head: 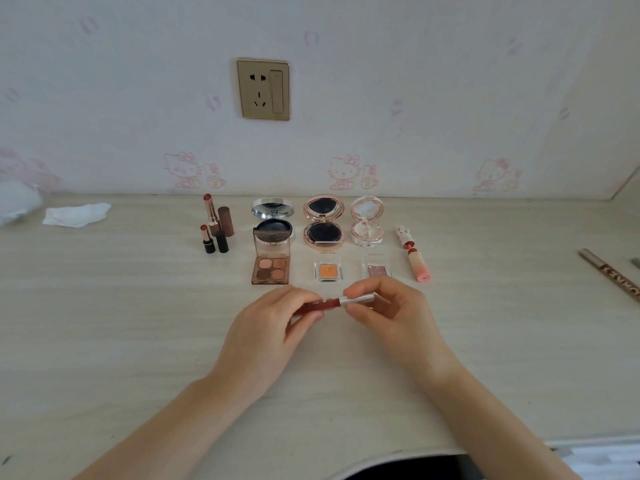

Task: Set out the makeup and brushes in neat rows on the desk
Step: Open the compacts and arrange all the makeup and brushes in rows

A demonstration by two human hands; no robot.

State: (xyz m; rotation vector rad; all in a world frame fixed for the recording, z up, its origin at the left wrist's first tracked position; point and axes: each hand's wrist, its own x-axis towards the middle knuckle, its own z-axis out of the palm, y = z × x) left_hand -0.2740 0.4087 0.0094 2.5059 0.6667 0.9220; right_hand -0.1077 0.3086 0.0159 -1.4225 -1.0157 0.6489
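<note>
Over the middle of the pale desk (138,323), both hands hold one lip gloss (329,303) level. My left hand (273,327) grips its red tube; my right hand (391,310) pinches its silver cap. Behind them, makeup stands in rows: two open lipsticks (212,213) with caps beside them, three open round compacts (323,220), a brown four-pan eyeshadow palette (271,266), an orange single shadow (327,270), a glittery pink one (376,271) and a pink lip tube (417,263) with its cap off.
A crumpled white tissue (78,213) lies at the back left by the wall. A long brown printed stick (613,275) lies at the right edge. A gold wall socket (263,89) sits above the desk. The desk's front edge curves in below my right arm.
</note>
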